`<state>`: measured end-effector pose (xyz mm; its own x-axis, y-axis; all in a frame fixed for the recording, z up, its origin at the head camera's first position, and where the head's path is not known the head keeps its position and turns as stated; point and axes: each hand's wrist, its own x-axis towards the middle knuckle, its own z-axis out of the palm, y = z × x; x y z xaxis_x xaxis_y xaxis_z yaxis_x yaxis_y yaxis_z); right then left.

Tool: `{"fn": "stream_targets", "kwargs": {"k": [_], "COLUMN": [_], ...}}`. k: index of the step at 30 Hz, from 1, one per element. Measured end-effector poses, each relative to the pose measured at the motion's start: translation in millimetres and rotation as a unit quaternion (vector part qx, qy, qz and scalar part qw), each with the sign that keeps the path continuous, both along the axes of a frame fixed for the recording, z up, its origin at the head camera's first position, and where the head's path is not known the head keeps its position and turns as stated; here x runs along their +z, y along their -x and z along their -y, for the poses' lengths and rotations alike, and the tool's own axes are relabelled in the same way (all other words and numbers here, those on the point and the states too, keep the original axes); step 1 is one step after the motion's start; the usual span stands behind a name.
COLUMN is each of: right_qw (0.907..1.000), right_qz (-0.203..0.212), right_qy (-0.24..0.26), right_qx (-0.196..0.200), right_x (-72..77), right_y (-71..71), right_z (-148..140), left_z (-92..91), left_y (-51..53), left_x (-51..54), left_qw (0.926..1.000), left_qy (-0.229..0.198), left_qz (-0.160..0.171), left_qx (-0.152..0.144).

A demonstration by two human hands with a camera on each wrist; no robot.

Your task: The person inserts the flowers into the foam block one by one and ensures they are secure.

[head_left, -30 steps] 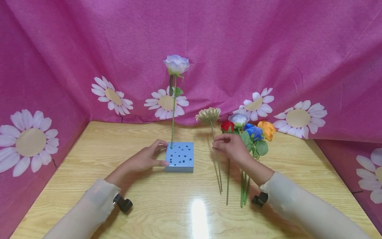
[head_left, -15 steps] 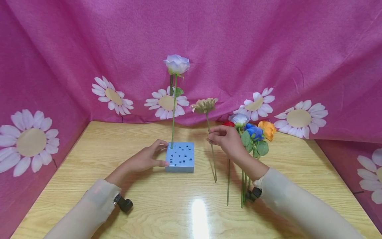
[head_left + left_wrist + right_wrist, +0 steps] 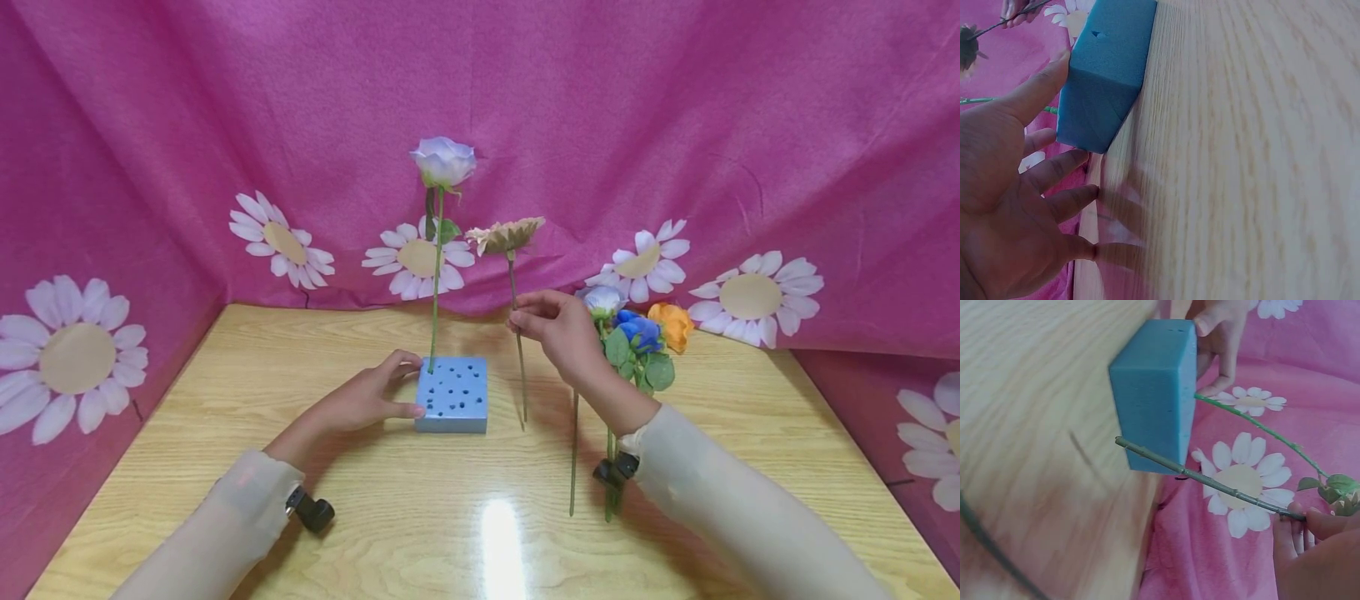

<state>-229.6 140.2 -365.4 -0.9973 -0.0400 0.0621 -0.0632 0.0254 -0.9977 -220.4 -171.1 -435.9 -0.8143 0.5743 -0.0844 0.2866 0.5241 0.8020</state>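
Note:
In the head view, my left hand point(image 3: 363, 398) holds the left side of a blue foam block point(image 3: 452, 424), with the thumb at the front corner and fingers at the back. Several holes dot the block's top. A pale lilac-white rose point(image 3: 442, 162) stands upright in its back-left hole. To the right, my right hand point(image 3: 566, 335) pinches the stem of a beige daisy-like flower point(image 3: 506, 237). That flower is held nearly upright, its stem right of the block and apart from it. In the right wrist view, the stem's cut end point(image 3: 1124, 443) shows in front of the block.
Right of my right hand lie a white rose point(image 3: 602, 299), a blue rose point(image 3: 638, 331) and an orange flower point(image 3: 671, 327) on the wooden table point(image 3: 390, 517). A loose stem point(image 3: 574, 467) lies beside them, its head hidden by my hand. A pink curtain point(image 3: 570, 108) hangs behind.
My right hand has lifted the beige flower and carried it left and away from me, toward the block. The red rose is now hidden behind that hand. My left hand stays still.

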Motion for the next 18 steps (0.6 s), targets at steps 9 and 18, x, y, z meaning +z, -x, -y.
{"fn": "stream_targets", "kwargs": {"k": [9, 18], "right_qw": [0.9983, 0.9950], "right_qz": [-0.049, -0.089], "right_qy": [-0.028, -0.035], "right_qx": [-0.018, -0.029], "right_x": [11.6, 20.6], "right_y": [7.2, 15.1], "right_z": [14.2, 31.7], "left_z": [0.9, 0.3], "left_y": [0.0, 0.2], "left_x": [-2.1, -0.5], "left_qw": [1.0000, 1.0000], "left_qy": [-0.001, 0.002], "left_qz": [0.000, 0.005], "left_qx": [-0.001, 0.000]}}
